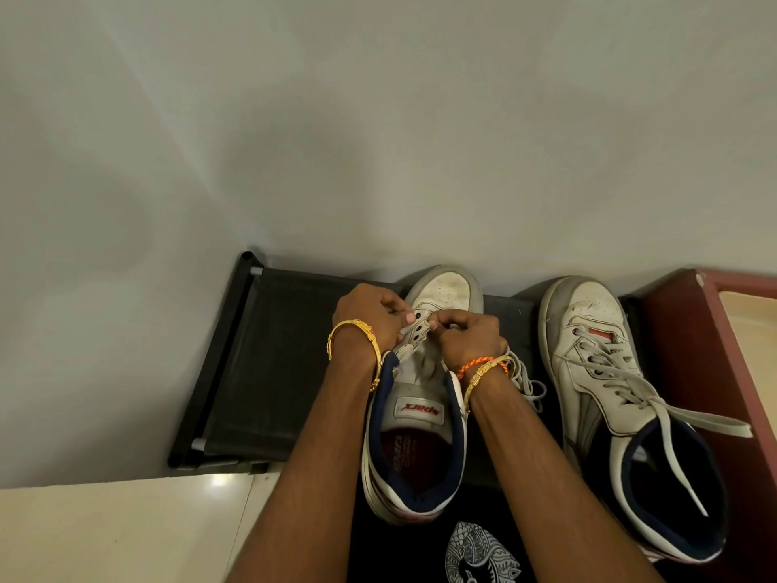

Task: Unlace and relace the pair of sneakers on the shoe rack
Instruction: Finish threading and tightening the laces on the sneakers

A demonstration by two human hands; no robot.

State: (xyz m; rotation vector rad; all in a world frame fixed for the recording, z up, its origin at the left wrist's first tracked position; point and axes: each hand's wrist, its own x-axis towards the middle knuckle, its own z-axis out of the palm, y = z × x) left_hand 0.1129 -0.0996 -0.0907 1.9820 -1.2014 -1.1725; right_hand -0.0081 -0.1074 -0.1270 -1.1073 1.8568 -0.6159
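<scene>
Both hands work at the eyelets of the unlaced sneaker on the black shoe rack.

The shoe rack (269, 355) stands against the pale wall, and 2 white high-top sneakers sit on it, toes to the wall. The unlaced sneaker (420, 414) is near the rack's middle; its navy collar hangs past the rack's front edge. The left hand (370, 317) has its fingers curled and pinches the eyelet flap from the left, and the right hand (471, 334) grips the opposite flap with curled fingers — whether either pinches a lace tip too, I cannot tell. A loose grey lace (525, 380) bunches on the rack just right of that wrist. The laced sneaker (609, 380) sits at the rack's right end, beside a maroon ledge (689, 351) — its lace ends trail over its collar.
</scene>
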